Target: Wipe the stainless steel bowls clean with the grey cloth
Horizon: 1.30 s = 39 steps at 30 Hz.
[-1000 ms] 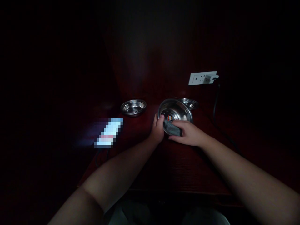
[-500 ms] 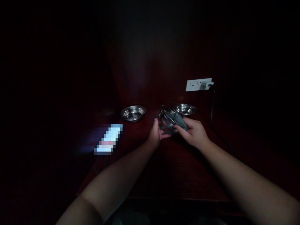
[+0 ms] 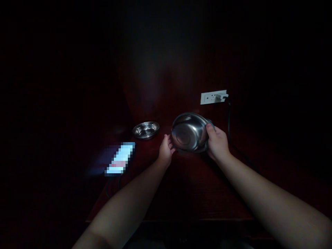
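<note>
A shiny steel bowl (image 3: 190,133) is held up above the dark red tabletop, tilted so its broad round surface faces me. My right hand (image 3: 218,141) grips its right edge, thumb on the near face and fingers behind. At the bowl's lower left edge is my left hand (image 3: 166,150), thumb up, its curled fingertips against the rim and partly hidden. The grey-green cloth is not clearly visible. A second, shallow steel bowl (image 3: 146,130) stands upright on the table to the left.
A lit, blurred-out phone (image 3: 120,159) lies at the left with a cable below it. On the back wall a white socket plate (image 3: 207,98) carries a plug, whose dark cord (image 3: 229,119) runs down to the right. The table's front edge (image 3: 181,220) is near me; surroundings are very dark.
The held bowl has been turned so its broad surface faces me. The cloth seen in my right hand is now hidden, and the bowl behind is mostly covered. My view has shifted slightly.
</note>
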### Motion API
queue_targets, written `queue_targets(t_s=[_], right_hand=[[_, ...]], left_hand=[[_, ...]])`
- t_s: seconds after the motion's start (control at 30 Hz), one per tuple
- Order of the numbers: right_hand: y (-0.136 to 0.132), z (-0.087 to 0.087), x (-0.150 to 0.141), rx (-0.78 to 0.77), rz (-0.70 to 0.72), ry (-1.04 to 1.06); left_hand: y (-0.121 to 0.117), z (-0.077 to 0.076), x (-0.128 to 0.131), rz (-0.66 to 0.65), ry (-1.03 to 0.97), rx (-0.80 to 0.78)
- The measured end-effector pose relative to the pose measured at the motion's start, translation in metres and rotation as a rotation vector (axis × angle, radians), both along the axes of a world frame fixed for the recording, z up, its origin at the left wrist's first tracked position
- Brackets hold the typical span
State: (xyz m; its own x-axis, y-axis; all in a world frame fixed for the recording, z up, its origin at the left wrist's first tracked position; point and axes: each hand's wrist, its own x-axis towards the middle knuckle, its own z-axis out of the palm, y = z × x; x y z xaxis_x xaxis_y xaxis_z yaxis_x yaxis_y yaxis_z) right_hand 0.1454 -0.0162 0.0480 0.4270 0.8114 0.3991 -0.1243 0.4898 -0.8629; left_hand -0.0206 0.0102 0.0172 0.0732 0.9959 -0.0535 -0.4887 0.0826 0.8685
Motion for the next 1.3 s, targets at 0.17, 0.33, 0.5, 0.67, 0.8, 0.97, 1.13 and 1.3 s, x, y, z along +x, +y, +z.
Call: queue_targets(t_s=[0.17,0.33,0.5,0.67,0.8,0.97,1.13,1.3], right_hand=[[0.004,-0.001,0.002,-0.024,0.046,0.123],[0.005,-0.006,-0.002,-0.064,0.087,0.081],[0.004,-0.007,-0.001,-0.032,0.060,-0.001],[0.001,-0.004,0.001,0.038,-0.001,-0.257],[-0.001,-0.005,0.003,0.058,-0.016,-0.373],[-0.001,-0.008,0.004,0.058,0.078,-0.349],[0.006,-0.013,0.011,0.058,0.039,-0.197],[0.014,-0.015,0.021,0.061,-0.065,-0.026]], left_hand=[[-0.001,0.002,-0.002,-0.051,-0.038,0.021],[-0.007,0.005,0.002,-0.047,-0.177,-0.045],[-0.007,0.006,0.005,0.019,-0.213,-0.071],[-0.003,0.005,0.005,0.200,-0.205,-0.009],[0.001,0.006,0.001,0.301,-0.158,0.054],[0.002,0.011,-0.004,0.385,-0.186,0.090],[0.004,0.007,-0.009,0.362,-0.180,0.147],[0.009,0.002,-0.011,0.369,-0.172,0.169]])
